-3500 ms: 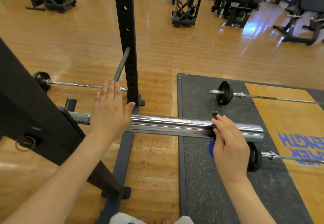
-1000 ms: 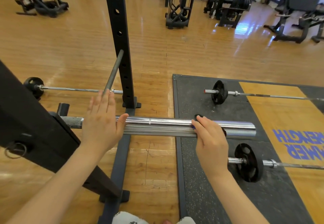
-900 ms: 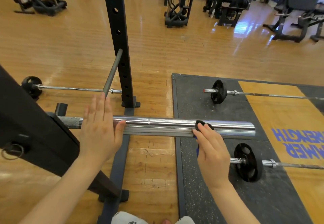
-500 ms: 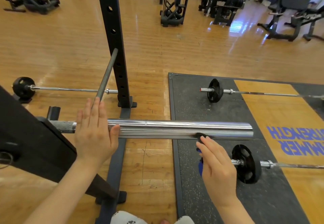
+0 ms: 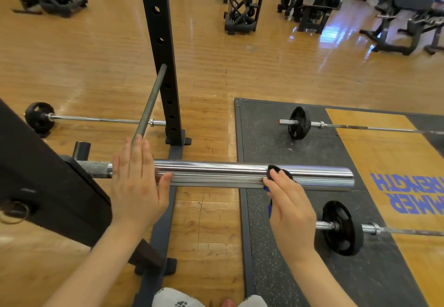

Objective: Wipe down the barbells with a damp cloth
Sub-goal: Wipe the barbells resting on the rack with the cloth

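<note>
A thick chrome barbell sleeve (image 5: 216, 174) runs left to right at waist height, its rough grey shaft end going into the black rack on the left. My left hand (image 5: 137, 186) lies flat on the sleeve's left end with straight fingers and the thumb pressed along the front. My right hand (image 5: 288, 205) presses a dark cloth (image 5: 274, 171) with a blue edge against the sleeve right of its middle, fingers bent over the cloth. Most of the cloth is hidden under that hand.
A black rack upright (image 5: 159, 49) stands just behind the sleeve, with a thin grey bar (image 5: 150, 102) leaning on it. Three loaded barbells lie on the floor: left (image 5: 38, 116), far right (image 5: 298, 122), near right (image 5: 341, 228). A rubber platform (image 5: 264, 143) lies to the right.
My right hand with the cloth has come back up onto the sleeve front after dipping below it, and sits a little further left than 3.5 s ago. My left hand stays put.
</note>
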The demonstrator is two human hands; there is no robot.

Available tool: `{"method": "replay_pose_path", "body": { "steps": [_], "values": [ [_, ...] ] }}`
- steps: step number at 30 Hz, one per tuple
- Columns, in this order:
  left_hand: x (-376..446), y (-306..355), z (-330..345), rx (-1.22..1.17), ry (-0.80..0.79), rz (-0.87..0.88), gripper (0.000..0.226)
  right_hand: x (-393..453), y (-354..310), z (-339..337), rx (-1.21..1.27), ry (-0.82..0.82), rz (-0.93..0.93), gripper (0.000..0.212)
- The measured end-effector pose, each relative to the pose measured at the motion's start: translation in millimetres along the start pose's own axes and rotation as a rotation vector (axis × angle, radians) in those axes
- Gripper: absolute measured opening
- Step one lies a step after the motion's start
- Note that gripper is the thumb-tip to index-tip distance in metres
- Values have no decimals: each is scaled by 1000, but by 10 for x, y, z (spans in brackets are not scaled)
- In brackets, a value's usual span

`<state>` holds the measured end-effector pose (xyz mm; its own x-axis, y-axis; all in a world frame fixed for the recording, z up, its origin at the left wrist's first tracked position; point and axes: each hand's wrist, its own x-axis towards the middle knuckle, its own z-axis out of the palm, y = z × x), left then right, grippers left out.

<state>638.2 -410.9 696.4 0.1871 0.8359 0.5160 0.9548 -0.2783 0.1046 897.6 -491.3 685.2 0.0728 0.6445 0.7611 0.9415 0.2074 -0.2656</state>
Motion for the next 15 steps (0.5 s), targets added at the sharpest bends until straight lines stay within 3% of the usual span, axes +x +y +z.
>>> {"method": "replay_pose_path", "body": {
  "steps": [3, 8, 15],
  "values": [
    [148, -53, 20, 0, 52, 5, 66, -62, -19, -74, 39, -49, 13, 48],
    [326, -88, -16, 34, -51, 12, 77, 54, 29, -184, 66, -20, 67, 30],
    [197, -46, -83, -17, -47, 24, 72, 289, -30, 91, -45, -16, 30, 31]
  ]
}}
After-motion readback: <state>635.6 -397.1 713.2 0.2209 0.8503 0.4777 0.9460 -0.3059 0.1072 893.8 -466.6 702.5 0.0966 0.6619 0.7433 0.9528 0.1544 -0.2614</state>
